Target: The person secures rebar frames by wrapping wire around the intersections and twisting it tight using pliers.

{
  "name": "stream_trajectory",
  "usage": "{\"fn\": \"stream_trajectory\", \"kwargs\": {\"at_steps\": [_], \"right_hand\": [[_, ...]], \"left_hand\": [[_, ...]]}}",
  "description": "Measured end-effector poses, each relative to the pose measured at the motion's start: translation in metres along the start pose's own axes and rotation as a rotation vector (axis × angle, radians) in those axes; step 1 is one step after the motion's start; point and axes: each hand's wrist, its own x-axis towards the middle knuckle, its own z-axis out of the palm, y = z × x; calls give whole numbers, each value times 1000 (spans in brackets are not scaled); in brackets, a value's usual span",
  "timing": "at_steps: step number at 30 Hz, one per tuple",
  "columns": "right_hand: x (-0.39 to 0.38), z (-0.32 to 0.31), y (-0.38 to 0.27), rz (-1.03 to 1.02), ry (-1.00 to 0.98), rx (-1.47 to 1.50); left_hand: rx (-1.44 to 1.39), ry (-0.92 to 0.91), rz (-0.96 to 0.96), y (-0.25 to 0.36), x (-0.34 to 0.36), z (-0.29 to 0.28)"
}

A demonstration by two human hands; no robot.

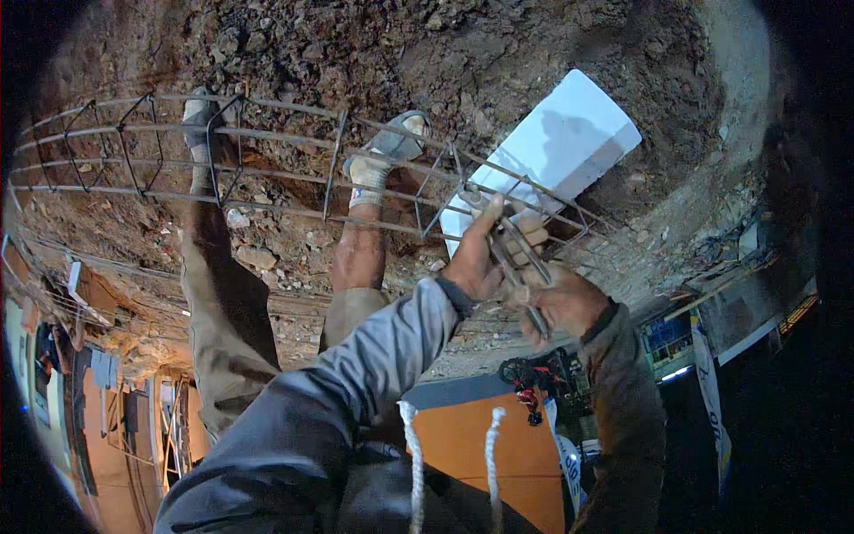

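Two bare hands hold a pair of pliers (505,258) at the right end of a long metal cage (335,166).

The pliers slant with their head up and left over the cage bars; whether they bite on anything is too small to tell. The left hand (476,258) has its thumb laid along the tool and its fingers curled around a handle; the right hand (569,298) has its fingers closed on the handles, lower and to the right. Behind the cage's right end, a white board (569,125) lies at a slant on rough brown soil (498,44). Farther left, the person's two shoes (400,142) show behind the cage bars. Two white cords (414,454) hang near the lower edge.
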Motion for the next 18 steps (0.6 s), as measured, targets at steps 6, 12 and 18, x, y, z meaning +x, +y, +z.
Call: {"fn": "stream_trajectory", "kwargs": {"at_steps": [6,12,18], "right_hand": [[-1,-2,11,-453,717,-1233],[22,26,24,-344,1210,-1512],[31,12,41,-59,891,-1214]], "left_hand": [[-44,83,113,-17,13,9],[146,321,185,-17,32,11],[211,228,73,-19,18,-7]]}}
